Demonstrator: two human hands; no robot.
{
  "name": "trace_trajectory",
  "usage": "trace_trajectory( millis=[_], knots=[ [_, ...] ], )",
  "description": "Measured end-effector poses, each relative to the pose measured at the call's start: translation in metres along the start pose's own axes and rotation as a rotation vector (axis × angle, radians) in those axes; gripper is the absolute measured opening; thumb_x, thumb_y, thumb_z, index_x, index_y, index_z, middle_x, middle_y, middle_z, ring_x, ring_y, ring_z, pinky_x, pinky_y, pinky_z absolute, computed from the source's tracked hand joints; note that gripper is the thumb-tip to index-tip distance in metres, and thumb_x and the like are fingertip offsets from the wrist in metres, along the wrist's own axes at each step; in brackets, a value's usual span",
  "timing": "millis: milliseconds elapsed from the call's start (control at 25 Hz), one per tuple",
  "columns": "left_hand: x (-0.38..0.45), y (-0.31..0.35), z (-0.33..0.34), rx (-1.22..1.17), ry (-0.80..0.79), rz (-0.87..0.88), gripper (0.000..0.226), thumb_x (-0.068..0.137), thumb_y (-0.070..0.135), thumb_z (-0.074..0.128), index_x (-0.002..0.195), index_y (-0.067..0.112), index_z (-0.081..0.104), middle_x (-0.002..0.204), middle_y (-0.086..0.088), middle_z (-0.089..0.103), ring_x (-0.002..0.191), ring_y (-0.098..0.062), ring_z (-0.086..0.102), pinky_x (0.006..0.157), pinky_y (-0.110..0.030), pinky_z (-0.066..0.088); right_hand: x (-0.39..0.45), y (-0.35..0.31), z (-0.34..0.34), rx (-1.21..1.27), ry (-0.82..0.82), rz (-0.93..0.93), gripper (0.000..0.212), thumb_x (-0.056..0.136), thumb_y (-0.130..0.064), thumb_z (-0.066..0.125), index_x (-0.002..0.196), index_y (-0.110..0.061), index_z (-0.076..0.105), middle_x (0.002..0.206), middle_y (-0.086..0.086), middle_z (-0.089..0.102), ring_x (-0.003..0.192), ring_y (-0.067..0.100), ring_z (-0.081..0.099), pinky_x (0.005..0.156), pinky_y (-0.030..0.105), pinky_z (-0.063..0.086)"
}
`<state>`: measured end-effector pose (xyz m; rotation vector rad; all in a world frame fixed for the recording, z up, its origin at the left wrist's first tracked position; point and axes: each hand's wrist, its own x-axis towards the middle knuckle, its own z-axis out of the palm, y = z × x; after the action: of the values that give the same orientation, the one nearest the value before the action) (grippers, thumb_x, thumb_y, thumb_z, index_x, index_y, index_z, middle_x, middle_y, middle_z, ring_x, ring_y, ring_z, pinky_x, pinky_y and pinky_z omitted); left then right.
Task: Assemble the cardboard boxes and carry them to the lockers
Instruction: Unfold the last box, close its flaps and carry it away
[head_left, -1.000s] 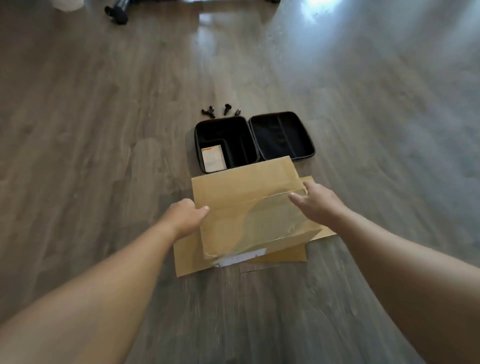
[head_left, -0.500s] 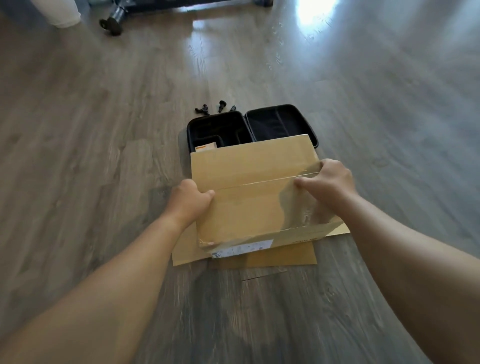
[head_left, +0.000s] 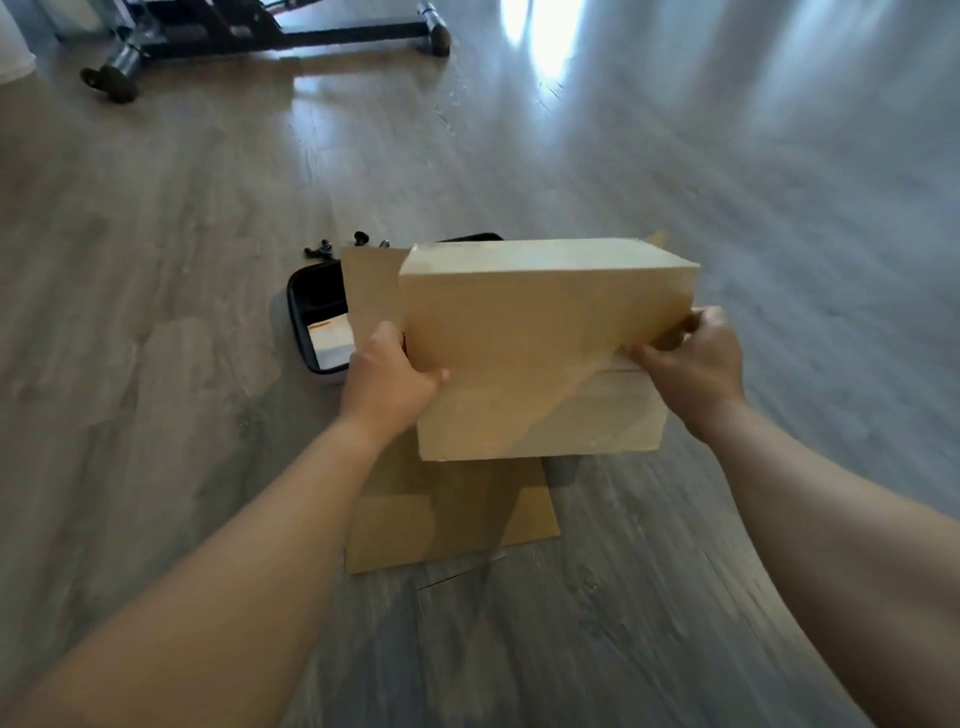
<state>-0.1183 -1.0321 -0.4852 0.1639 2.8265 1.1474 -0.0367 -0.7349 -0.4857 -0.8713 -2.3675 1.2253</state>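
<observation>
Above a grey wood floor (head_left: 156, 364), seen from a head camera looking down, two bare forearms reach forward to a cardboard box (head_left: 540, 358) held off the ground at centre frame. At the 9 o'clock side of the box, the left hand (head_left: 387, 384) grips its left edge, thumb on the near face and fingers curled behind. Further left, at about 10 o'clock, an open black case (head_left: 311, 317) lies on the floor with a white card inside and small black parts (head_left: 337, 244) just beyond it. Directly below the box, at 6 o'clock, flat cardboard (head_left: 452, 514) lies on the floor. At the 3 o'clock side, the right hand (head_left: 696, 358) pinches the box's right edge, thumb in front; the picture is blurred there, so whether it holds a loose flap or the wall itself is hard to tell. Far off at 11 o'clock stands a dark wheeled frame (head_left: 260, 36).

The box sits between the two hands, touching both, tilted with its top away from the person. The likely risk is that the box skews or folds back flat, since only its side edges are held and its flaps look unsecured; a slack right pinch could also let it drop onto the case.
</observation>
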Motion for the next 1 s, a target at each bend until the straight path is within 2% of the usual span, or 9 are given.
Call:
trace_trajectory(
  millis=[80, 160, 240, 360, 480, 560, 720, 840, 1000],
  knots=[
    [-0.005, -0.009, 0.006, -0.043, -0.116, -0.044, 0.064, 0.071, 0.066, 0.076, 0.105, 0.013, 0.064, 0.097, 0.002, 0.067, 0.090, -0.019, 0.066, 0.068, -0.030, 0.055, -0.007, 0.014, 0.001, -0.063, -0.024, 0.046, 0.048, 0.078, -0.028, 0.085, 0.107, -0.015, 0.049, 0.100, -0.001, 0.057, 0.093, 0.024, 0.058, 0.072, 0.036, 0.044],
    [-0.006, -0.012, 0.001, -0.183, -0.186, -0.165, 0.087, 0.064, 0.091, 0.055, 0.100, 0.013, 0.065, 0.094, -0.007, 0.071, 0.085, -0.026, 0.071, 0.078, -0.045, 0.060, -0.010, 0.028, -0.002, -0.053, -0.064, 0.023, 0.040, 0.084, -0.034, 0.079, 0.107, -0.016, 0.052, 0.095, -0.004, 0.058, 0.093, 0.026, 0.061, 0.068, 0.034, 0.046],
    [-0.005, -0.011, -0.006, -0.253, -0.226, -0.265, 0.092, 0.064, 0.100, 0.036, 0.096, 0.016, 0.057, 0.094, -0.014, 0.069, 0.081, -0.030, 0.072, 0.081, -0.049, 0.060, -0.012, 0.030, -0.010, 0.076, -0.143, -0.005, 0.039, 0.091, -0.056, 0.066, 0.114, -0.026, 0.056, 0.101, -0.008, 0.062, 0.097, 0.024, 0.063, 0.073, 0.039, 0.053],
    [-0.006, -0.004, -0.007, -0.305, -0.160, -0.329, 0.077, 0.079, 0.087, 0.039, 0.097, 0.014, 0.058, 0.093, -0.015, 0.068, 0.079, -0.031, 0.072, 0.077, -0.049, 0.061, -0.003, 0.025, -0.014, 0.058, -0.138, 0.033, 0.067, 0.084, -0.083, 0.044, 0.097, -0.022, 0.068, 0.091, -0.002, 0.068, 0.090, 0.031, 0.066, 0.078, 0.052, 0.057],
    [-0.008, 0.003, -0.004, -0.333, -0.084, -0.300, 0.049, 0.087, 0.057, 0.058, 0.085, 0.008, 0.062, 0.094, -0.018, 0.069, 0.079, -0.032, 0.072, 0.074, -0.051, 0.062, 0.005, 0.027, -0.016, 0.040, -0.063, 0.062, 0.070, 0.076, -0.069, 0.059, 0.061, -0.001, 0.056, 0.059, 0.008, 0.052, 0.062, 0.036, 0.059, 0.064, 0.058, 0.058],
    [-0.010, 0.007, -0.001, -0.334, -0.132, -0.244, 0.039, 0.089, 0.049, 0.060, 0.087, 0.010, 0.064, 0.096, -0.019, 0.069, 0.078, -0.032, 0.072, 0.071, -0.052, 0.062, 0.008, 0.042, -0.026, 0.079, -0.045, 0.043, 0.072, 0.073, -0.062, 0.066, 0.064, 0.009, 0.060, 0.057, 0.013, 0.050, 0.058, 0.040, 0.056, 0.059, 0.064, 0.056],
    [-0.009, 0.023, 0.014, -0.351, -0.334, -0.053, 0.026, 0.095, 0.036, 0.061, 0.116, 0.020, 0.066, 0.106, -0.003, 0.071, 0.091, -0.024, 0.072, 0.077, -0.049, 0.062, -0.003, 0.075, -0.064, 0.043, 0.075, -0.048, 0.059, 0.080, -0.054, 0.068, 0.056, 0.000, 0.060, 0.051, 0.012, 0.048, 0.052, 0.037, 0.055, 0.054, 0.062, 0.055],
    [-0.008, 0.035, 0.041, -0.378, -0.385, 0.068, 0.028, 0.093, 0.026, 0.067, 0.120, 0.020, 0.067, 0.109, 0.001, 0.073, 0.098, -0.018, 0.071, 0.085, -0.047, 0.060, -0.013, 0.081, -0.092, -0.078, 0.193, -0.092, 0.051, 0.084, -0.047, 0.064, 0.056, -0.006, 0.053, 0.052, 0.004, 0.041, 0.052, 0.025, 0.043, 0.052, 0.043, 0.046],
    [-0.022, 0.029, 0.080, -0.255, -0.313, 0.185, 0.036, 0.088, 0.015, 0.072, 0.123, 0.022, 0.068, 0.109, 0.006, 0.074, 0.104, -0.009, 0.069, 0.097, -0.039, 0.055, -0.041, 0.109, -0.108, -0.361, 0.114, -0.092, 0.030, 0.091, -0.035, 0.073, 0.081, -0.006, 0.074, 0.066, 0.011, 0.066, 0.062, 0.031, 0.058, 0.059, 0.035, 0.044]
  ],
)
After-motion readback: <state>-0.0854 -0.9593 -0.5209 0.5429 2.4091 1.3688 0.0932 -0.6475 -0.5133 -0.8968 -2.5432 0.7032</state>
